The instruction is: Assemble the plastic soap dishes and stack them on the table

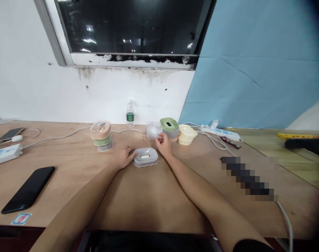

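Observation:
A grey oval soap dish (pixel 150 159) with a pale slot in its middle lies on the table before me. My left hand (pixel 123 157) grips its left end, thumb on the rim and the other fingers bent beside it. Past the dish's right end, my right hand (pixel 164 144) has its fingers curled together at the edge of a clear plastic piece (pixel 153 130), and they seem to pinch it. Just behind that hand stands a stack with a green dish (pixel 169 124) on top of grey and tan ones. Beside it are several nested pale-yellow dishes (pixel 186 134).
To the left stands a stack topped by a peach dish (pixel 100 129). A bottle (pixel 130 113) is against the wall. A black phone (pixel 29 189) lies front left, with power strips (pixel 221 133) and white cables toward both sides. At right is a blurred-out dark object (pixel 248 176).

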Demonstrator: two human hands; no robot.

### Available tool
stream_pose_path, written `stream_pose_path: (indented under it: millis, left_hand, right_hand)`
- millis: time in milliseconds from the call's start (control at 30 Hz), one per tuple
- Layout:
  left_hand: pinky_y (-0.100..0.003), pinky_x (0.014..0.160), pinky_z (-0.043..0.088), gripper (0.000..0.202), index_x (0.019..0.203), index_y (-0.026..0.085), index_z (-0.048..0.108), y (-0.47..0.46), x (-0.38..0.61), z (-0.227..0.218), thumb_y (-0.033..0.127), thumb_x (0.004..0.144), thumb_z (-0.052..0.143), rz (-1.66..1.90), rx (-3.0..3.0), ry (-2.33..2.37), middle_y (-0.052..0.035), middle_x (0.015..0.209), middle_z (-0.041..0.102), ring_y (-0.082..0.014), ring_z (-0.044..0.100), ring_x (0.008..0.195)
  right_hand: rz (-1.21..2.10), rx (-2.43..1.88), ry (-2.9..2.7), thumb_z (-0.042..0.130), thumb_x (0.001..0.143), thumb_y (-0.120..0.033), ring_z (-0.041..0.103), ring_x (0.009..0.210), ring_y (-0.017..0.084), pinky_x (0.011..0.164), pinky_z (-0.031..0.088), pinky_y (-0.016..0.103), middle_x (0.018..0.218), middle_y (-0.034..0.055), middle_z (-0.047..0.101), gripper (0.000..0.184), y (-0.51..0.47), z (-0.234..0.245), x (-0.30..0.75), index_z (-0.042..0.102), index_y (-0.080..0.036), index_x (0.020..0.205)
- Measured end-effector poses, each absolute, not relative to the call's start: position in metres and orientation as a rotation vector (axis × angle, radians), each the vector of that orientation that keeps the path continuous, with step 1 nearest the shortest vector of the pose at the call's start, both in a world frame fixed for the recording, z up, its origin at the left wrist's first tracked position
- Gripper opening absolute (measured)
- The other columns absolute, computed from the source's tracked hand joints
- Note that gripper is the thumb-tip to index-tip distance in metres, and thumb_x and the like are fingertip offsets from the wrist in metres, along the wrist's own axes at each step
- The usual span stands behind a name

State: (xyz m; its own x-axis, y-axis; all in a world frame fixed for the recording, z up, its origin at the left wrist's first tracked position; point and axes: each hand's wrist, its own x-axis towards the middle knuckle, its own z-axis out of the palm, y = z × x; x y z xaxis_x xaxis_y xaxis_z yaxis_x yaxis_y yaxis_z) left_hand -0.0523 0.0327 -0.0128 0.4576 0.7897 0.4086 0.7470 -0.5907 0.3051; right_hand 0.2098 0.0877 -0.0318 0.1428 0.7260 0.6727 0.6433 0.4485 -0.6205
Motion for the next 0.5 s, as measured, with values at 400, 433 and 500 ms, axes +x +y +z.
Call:
stream_pose_path:
  millis: [400,433,500]
  left_hand:
    - [-0.039,0.093,0.047,0.063,0.149,0.019,0.019,0.031,-0.053,-0.017,0.042,0.096,0.043,1.275,2.615,1.218,-0.0127,0.128,0.059,-0.0205,0.064,0.093]
    - [-0.038,0.092,0.047,0.06,0.149,0.02,0.022,0.029,-0.053,-0.015,0.041,0.097,0.042,1.286,2.634,1.208,-0.0119,0.123,0.062,-0.0204,0.064,0.093]
    - [-0.037,0.088,0.048,0.056,0.147,0.018,0.029,0.025,-0.053,-0.012,0.04,0.097,0.042,1.309,2.631,1.226,-0.0101,0.109,0.068,-0.02,0.064,0.088]
  right_hand:
    - [0.158,-1.097,-1.782,0.052,0.088,-0.046,0.055,0.063,0.016,0.063,0.044,0.028,0.073,0.0009,0.059,0.041,0.007,-0.021,0.206,0.055,-0.02,0.119]
    - [0.17,-1.104,-1.784,0.052,0.088,-0.047,0.054,0.061,0.016,0.062,0.044,0.028,0.07,0.0001,0.057,0.042,0.005,-0.02,0.205,0.056,-0.02,0.12]
    - [0.174,-1.119,-1.769,0.052,0.087,-0.05,0.052,0.059,0.015,0.061,0.043,0.027,0.067,-0.0005,0.055,0.042,0.004,-0.018,0.205,0.059,-0.02,0.115]
